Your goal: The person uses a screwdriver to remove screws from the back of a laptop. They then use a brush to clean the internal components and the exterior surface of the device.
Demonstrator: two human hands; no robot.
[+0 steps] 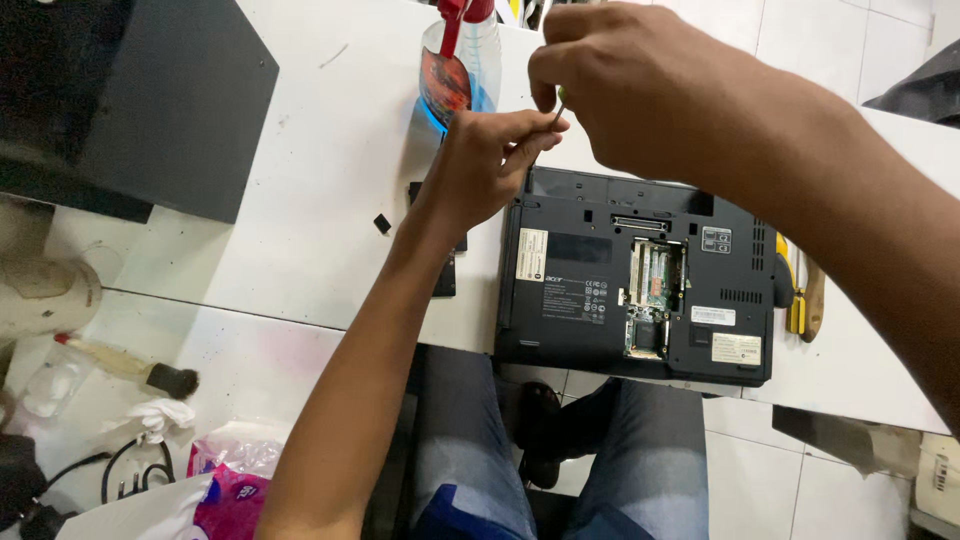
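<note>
Laptop (640, 280), dark and turned bottom side up, lies at the near edge of a white table (320, 190), with one panel off so that green circuit boards show in an open bay near its middle. From the head camera, both hands meet above the laptop's far left corner. The left hand (485, 165) comes up from below with its fingers curled together, the fingertips pinched on the thin metal shaft of a screwdriver (558, 112). The right hand (625, 85) reaches in from the right, its fingers closed down over the top of the same tool, whose green handle barely shows between them. Just behind the hands stands a clear spray bottle (462, 70) with a red trigger and blue liquid. A black panel (445, 270) lies flat on the table just left of the laptop, partly hidden by the left forearm. Yellow-handled pliers (798, 295) rest beside the laptop's right edge. A dark box (170, 100) sits at the table's far left.
</note>
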